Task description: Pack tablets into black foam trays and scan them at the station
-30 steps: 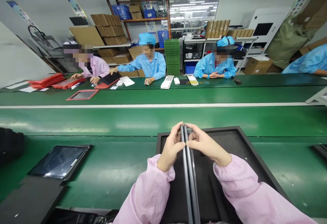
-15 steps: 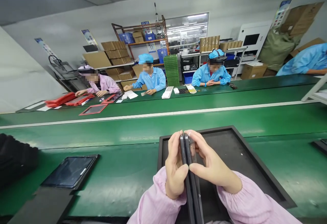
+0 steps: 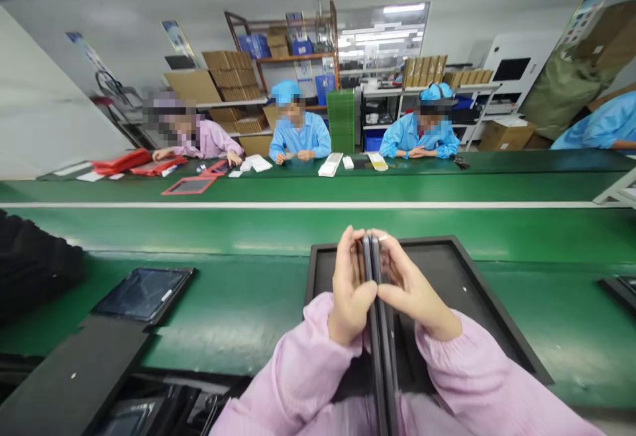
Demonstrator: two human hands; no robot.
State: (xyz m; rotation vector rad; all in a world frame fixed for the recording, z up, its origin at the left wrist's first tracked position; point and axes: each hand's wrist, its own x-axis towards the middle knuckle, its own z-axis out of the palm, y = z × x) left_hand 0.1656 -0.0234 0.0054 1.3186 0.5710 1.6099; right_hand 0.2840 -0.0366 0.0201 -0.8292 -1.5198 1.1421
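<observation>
Two dark, thin tablets stand on edge face to face, seen from their narrow sides, the left tablet against the right tablet. My left hand presses on the outer side of the left one, thumb on its near edge. My right hand is closed on the right one, with its thumb meeting the other thumb at the edges. Clear film seems to show along the right tablet. Both are held over a shallow black tray; their lower ends run out of view.
Left on the green bench lies another tablet on black foam. A dark stack stands at far left, and a bin of tablets sits below. Across the belt, several co-workers sit near red frames and white papers.
My view has tilted down and shifted slightly, bringing the bin at lower left into sight. Both hands still hold the two tablets together. Across the belt, a co-worker's hands have come together.
</observation>
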